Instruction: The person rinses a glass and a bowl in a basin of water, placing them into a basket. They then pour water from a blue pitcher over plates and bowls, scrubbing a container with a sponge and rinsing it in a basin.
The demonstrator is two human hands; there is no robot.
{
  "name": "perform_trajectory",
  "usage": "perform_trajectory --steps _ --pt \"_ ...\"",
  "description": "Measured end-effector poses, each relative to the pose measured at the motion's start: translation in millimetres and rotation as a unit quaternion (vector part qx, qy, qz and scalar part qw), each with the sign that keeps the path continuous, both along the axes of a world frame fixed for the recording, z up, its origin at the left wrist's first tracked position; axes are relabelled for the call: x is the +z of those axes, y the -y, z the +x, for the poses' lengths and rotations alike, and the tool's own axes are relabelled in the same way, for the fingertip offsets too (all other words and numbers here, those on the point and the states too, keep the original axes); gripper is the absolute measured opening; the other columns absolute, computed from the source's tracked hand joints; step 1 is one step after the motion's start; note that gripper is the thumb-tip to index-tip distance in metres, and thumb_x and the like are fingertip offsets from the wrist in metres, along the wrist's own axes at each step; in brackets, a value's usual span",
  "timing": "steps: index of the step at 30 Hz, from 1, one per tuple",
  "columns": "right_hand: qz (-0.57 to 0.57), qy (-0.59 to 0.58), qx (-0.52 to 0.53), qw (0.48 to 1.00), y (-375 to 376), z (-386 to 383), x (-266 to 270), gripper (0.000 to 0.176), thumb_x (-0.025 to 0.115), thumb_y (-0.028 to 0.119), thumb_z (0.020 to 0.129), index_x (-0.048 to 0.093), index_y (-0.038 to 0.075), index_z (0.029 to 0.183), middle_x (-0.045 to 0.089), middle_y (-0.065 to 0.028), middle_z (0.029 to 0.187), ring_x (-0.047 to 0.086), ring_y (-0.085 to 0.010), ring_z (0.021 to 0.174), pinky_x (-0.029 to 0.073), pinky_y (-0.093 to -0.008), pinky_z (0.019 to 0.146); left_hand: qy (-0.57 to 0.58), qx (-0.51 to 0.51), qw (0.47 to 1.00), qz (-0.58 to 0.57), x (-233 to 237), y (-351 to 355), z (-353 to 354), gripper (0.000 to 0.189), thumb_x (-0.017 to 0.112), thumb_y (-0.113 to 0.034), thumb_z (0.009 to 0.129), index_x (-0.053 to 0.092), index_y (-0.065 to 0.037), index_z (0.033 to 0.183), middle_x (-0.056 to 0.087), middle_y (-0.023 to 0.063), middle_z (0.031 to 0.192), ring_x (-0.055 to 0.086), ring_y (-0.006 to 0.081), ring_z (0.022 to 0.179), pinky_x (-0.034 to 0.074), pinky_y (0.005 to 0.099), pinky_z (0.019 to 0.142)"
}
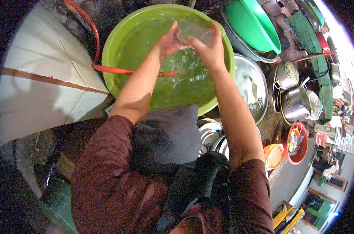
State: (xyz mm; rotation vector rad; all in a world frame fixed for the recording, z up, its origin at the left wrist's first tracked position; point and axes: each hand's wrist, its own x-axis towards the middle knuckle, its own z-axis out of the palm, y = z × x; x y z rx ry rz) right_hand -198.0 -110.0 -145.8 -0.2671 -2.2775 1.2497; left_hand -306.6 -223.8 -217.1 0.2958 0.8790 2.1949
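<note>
Over the water of a large green basin (108, 58), my left hand (171, 42) and my right hand (209, 47) face each other. Between them is a clear see-through container (195, 32), its outline faint against the water. The fingers of both hands curve round its sides. Its exact kind is hard to make out. An orange hose (114, 70) passes over the basin's left rim and beneath my left forearm, its end near the water's surface.
Right of the basin are a metal tub (259, 93) with water and a bright green basin (255, 25). Farther right stand metal pots (296, 103), a red basin (296, 150) with utensils and an orange bowl (273, 156). A tiled block (40, 97) borders the left.
</note>
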Motion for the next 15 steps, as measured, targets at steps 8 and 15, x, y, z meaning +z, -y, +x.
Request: perform_trajectory --steps 8,15 --pt "-0.052 0.060 -0.079 0.994 -27 84 7 0.058 0.070 0.016 0.072 0.040 -0.002 0.118 0.050 -0.0160 0.105 0.058 -0.0201 0.084 0.054 -0.0296 0.066 -0.077 -0.005 0.967 -0.241 -39 -3 -12 0.058 0.047 -0.055 0.084 0.043 -0.007 0.116 0.049 0.0148 0.114 0.060 0.0279 0.083 0.051 0.0423 0.072" --pt "-0.044 0.107 -0.127 0.985 -47 227 61 0.060 0.070 0.015 0.072 0.039 0.004 0.122 0.047 -0.0145 0.117 0.054 -0.0260 0.099 0.048 -0.0354 0.080 -0.347 0.059 0.756 -0.552 -118 -7 -25 0.033 0.052 -0.033 0.085 0.057 -0.001 0.093 0.061 0.0139 0.090 0.060 0.0238 0.080 0.048 0.0359 0.067"
